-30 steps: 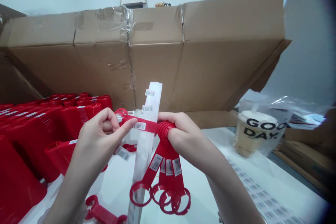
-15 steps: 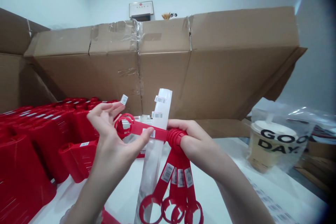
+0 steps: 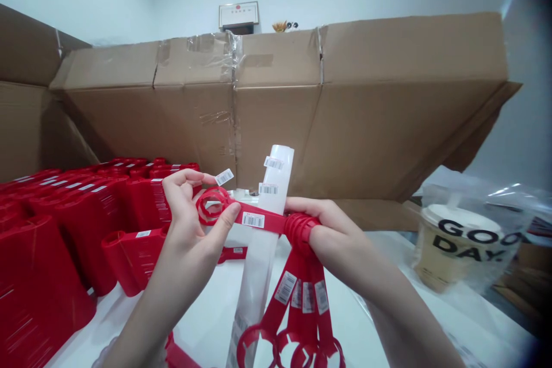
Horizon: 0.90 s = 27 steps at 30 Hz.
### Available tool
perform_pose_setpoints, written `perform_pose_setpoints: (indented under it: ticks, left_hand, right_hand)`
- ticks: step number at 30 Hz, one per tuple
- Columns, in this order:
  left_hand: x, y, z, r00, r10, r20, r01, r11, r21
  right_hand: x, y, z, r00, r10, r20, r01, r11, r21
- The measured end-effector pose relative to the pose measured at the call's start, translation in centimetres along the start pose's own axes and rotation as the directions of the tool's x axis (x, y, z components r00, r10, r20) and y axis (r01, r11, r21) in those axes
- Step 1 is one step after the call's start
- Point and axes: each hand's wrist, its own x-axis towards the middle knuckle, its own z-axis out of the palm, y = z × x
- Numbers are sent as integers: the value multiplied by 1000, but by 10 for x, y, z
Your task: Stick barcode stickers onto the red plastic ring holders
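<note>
My left hand (image 3: 192, 221) has its thumb on the ringed end of a red plastic strip (image 3: 269, 221), its other fingers curled behind. A loose barcode sticker (image 3: 224, 177) clings to the tip of its index finger. Another barcode label (image 3: 253, 219) lies flat on the strip. My right hand (image 3: 330, 224) is closed round the stacked rings at the strip's other end. Several labelled red strips (image 3: 302, 299) fan downward from that grip, each ending in a ring. Behind the strip stands a long white sheet of sticker backing (image 3: 259, 264) with barcode stickers near its top; how it is held is hidden.
Stacks of red strips (image 3: 77, 230) fill the left side of the white table (image 3: 207, 305). A bagged paper cup (image 3: 457, 241) stands at right. Large cardboard (image 3: 276, 121) rises behind. Another red strip (image 3: 183, 353) lies at the front edge.
My left thumb has slid left off the label, which now shows whole on the strip. The sticker on my fingertip has turned. The whole view has shifted slightly.
</note>
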Motion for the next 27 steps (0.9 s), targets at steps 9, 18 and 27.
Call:
perform_pose_setpoints:
  ticks: [9,18,27]
  left_hand:
    - [-3,-3,2,999,-3,-50,17,963,268]
    - [2,-1,0,990,-142,9,132,939,317]
    - [13,5,-26,941,-336,-36,321,922,-215]
  right_hand:
    - [-4,0,3,1000,-10,19,10,1000,24]
    - [0,3,8,996,-85,-9,85,994,-69]
    - [8,8,-5,999,-46,1,46,997,-61]
